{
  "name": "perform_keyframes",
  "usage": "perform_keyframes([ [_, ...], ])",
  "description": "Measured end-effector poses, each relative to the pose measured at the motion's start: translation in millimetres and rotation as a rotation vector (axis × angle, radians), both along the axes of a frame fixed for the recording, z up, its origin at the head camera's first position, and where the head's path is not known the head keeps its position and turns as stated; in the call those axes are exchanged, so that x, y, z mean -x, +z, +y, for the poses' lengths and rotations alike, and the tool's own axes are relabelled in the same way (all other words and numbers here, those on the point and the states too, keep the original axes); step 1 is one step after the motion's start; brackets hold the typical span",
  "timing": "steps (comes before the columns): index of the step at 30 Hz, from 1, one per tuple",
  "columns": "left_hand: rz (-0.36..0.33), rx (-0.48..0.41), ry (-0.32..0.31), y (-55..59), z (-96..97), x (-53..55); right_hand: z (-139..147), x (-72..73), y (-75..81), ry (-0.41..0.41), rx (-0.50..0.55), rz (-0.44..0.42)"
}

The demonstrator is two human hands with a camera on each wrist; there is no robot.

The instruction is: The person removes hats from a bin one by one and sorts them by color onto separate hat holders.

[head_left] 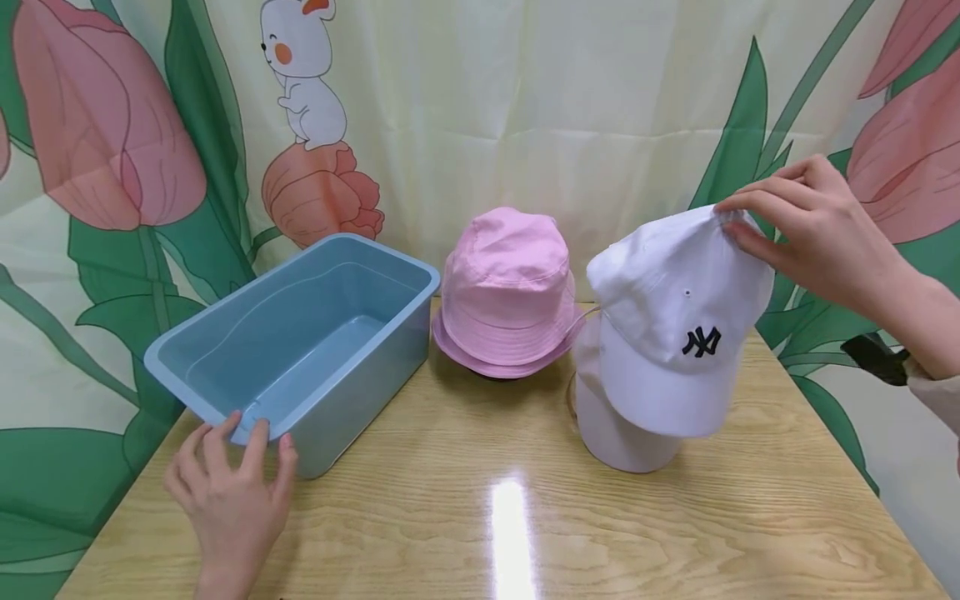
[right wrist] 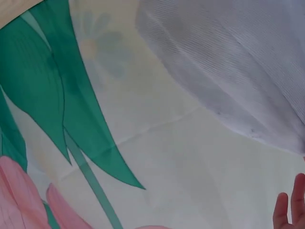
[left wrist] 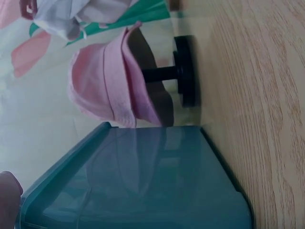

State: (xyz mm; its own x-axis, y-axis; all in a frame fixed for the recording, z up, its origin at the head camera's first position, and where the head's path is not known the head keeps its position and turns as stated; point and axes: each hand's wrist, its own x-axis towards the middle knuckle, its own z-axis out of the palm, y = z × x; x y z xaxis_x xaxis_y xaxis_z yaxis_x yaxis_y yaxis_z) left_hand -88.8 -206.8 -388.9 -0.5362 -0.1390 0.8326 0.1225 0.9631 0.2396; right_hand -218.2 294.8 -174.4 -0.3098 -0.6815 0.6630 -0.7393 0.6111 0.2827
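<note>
My right hand pinches the top of a white baseball cap with a black NY emblem; its brim hangs toward me. Behind and under the cap, mostly hidden, is a pale rounded thing, perhaps another cap's brim. My left hand rests its fingertips on the near rim of a blue-grey plastic bin. In the right wrist view the cap's pale fabric fills the upper right, with fingertips below it.
Pink bucket hats, apparently stacked, sit right of the bin on a black stand. A wooden table carries everything. Behind it hangs a curtain printed with tulips and a white rabbit.
</note>
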Motion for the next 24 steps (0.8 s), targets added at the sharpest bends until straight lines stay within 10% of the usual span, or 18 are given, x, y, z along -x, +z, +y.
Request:
perform_keyframes([
  [5, 0.007, 0.005, 0.005, 0.0, -1.0, 0.6, -4, 4.1, -9.9, 0.049, -0.022, 0.007],
  [15, 0.018, 0.006, 0.005, 4.1, -0.1, 0.4, -2, -41.9, -49.2, 0.141, -0.083, -0.09],
  [24, -0.007, -0.011, 0.009, 3.4, 1.1, -1.2, 5, -31.2, -34.3, 0.044, -0.052, -0.109],
])
